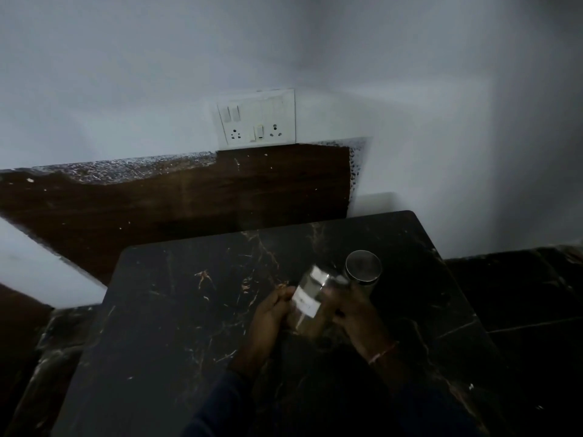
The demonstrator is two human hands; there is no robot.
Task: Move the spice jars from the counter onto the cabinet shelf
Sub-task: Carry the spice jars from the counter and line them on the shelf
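Observation:
A clear glass spice jar [307, 299] with a white label and a metal lid is tilted and blurred just above the black marble counter [176, 310]. My left hand [271, 313] grips its left side and my right hand [350, 310] holds its right side. A second jar [363, 267] with a round metal lid stands upright on the counter just beyond my right hand. No cabinet shelf is in view.
A white wall with a switch and socket plate [257, 119] rises behind the counter. Below it runs a dark wooden panel [195, 197]. Dark marbled floor [520, 294] lies to the right of the counter.

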